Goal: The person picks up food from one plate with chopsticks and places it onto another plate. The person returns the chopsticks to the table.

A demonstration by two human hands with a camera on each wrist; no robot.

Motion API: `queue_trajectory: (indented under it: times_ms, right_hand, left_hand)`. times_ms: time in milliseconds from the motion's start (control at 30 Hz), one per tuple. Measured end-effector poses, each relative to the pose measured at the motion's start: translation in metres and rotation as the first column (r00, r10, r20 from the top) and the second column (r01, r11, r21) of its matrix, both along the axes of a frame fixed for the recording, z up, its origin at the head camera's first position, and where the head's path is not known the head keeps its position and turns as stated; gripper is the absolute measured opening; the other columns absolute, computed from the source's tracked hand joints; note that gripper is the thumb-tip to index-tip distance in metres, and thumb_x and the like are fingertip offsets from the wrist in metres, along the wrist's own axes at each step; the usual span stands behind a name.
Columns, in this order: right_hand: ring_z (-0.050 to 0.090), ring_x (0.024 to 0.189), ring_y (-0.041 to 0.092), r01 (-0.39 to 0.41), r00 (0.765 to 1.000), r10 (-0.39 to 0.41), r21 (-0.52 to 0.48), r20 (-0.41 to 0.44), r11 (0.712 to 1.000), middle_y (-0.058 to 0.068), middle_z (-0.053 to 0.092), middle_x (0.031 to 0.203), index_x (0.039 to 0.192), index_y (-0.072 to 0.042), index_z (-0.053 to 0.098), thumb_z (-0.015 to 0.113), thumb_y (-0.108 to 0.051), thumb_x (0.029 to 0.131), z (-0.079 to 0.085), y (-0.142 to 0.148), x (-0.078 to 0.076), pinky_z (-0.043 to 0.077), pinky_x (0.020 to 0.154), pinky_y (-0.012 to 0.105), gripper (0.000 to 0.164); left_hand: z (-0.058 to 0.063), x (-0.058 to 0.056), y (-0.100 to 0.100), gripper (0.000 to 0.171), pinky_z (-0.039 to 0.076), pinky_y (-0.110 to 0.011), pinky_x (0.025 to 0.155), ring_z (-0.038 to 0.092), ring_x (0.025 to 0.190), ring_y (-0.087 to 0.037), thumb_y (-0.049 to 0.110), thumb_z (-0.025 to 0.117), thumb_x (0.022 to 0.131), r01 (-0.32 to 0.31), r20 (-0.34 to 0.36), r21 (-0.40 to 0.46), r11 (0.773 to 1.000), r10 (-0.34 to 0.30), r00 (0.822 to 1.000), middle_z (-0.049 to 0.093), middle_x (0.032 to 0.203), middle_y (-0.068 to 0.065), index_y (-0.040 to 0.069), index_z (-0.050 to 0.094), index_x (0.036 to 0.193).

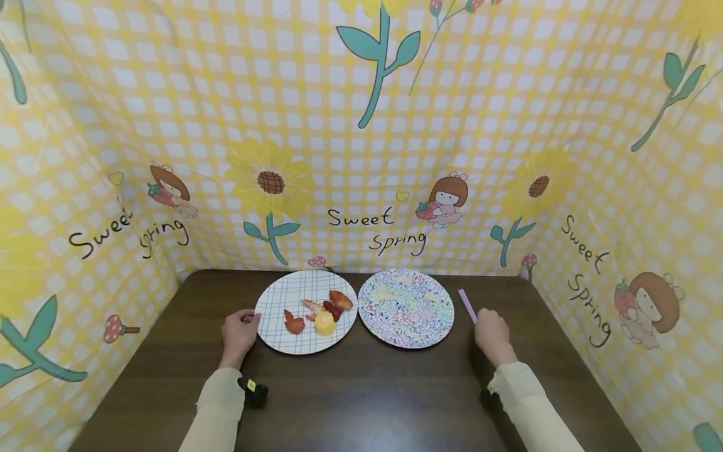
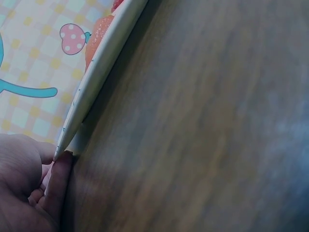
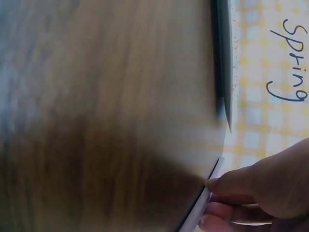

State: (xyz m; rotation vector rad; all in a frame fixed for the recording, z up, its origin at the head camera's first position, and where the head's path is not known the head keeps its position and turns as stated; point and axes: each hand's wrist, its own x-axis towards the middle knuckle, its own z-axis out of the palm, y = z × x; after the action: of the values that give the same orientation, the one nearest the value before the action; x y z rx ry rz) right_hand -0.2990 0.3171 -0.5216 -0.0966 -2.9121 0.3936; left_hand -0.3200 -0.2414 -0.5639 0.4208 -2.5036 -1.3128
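Note:
My left hand pinches the left rim of a white plate with dark grid lines. In the left wrist view the thumb lies over the plate's edge and a finger is under it. On this plate are a yellow corn piece, an orange-brown food piece, a browned piece, a dark red piece and a pale pinkish piece. On the right, my right hand pinches light purple chopsticks low over the table; its palm hides their near end.
A round plate with multicoloured speckles stands right beside the grid plate, between it and the chopsticks. Both lie near the back of a dark brown wooden table. A yellow checked cloth encloses the back and sides.

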Motion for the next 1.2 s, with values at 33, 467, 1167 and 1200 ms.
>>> queue_trajectory:
  times_ms: [33,467,1167,1200]
  right_hand:
    - [0.065,0.067,0.048,0.007,1.0,-0.007,-0.005,-0.007,1.0,0.029,0.062,0.074,0.075,0.009,0.058,0.054,0.007,0.087,0.0,0.0,0.0,0.052,0.055,0.057,0.013]
    - [0.065,0.068,0.049,0.039,0.999,-0.039,-0.037,-0.009,0.999,0.03,0.064,0.075,0.076,0.01,0.06,0.06,0.004,0.085,0.002,-0.003,-0.005,0.052,0.055,0.057,0.011]
    - [0.065,0.066,0.043,0.047,0.998,-0.044,-0.055,0.054,0.997,0.026,0.064,0.075,0.08,0.011,0.062,0.069,-0.003,0.081,0.003,-0.009,-0.014,0.052,0.057,0.055,0.016]
    - [0.065,0.066,0.043,0.048,0.997,-0.045,-0.053,0.055,0.997,0.026,0.064,0.075,0.08,0.01,0.062,0.07,-0.004,0.081,0.002,-0.009,-0.014,0.052,0.057,0.055,0.016]
  left_hand:
    - [0.0,0.0,0.0,0.032,0.047,-0.038,0.076,0.065,0.095,-0.037,0.018,0.062,0.1,0.0,0.003,0.003,1.0,0.0,1.0,0.069,0.103,-0.026,-0.01,0.069,0.114]
    - [0.0,0.001,-0.002,0.03,0.047,-0.037,0.076,0.065,0.093,-0.037,0.017,0.063,0.099,-0.005,-0.012,-0.001,1.0,0.005,1.0,0.07,0.101,-0.026,-0.009,0.07,0.112]
    - [0.004,0.002,-0.003,0.03,0.046,-0.036,0.075,0.065,0.094,-0.036,0.018,0.064,0.098,-0.018,0.008,0.009,1.0,0.018,1.0,0.07,0.1,-0.025,-0.009,0.07,0.112]
    - [0.005,0.002,-0.004,0.031,0.046,-0.035,0.075,0.065,0.093,-0.035,0.018,0.064,0.098,-0.013,0.013,0.008,1.0,0.013,1.0,0.07,0.101,-0.025,-0.009,0.07,0.112]
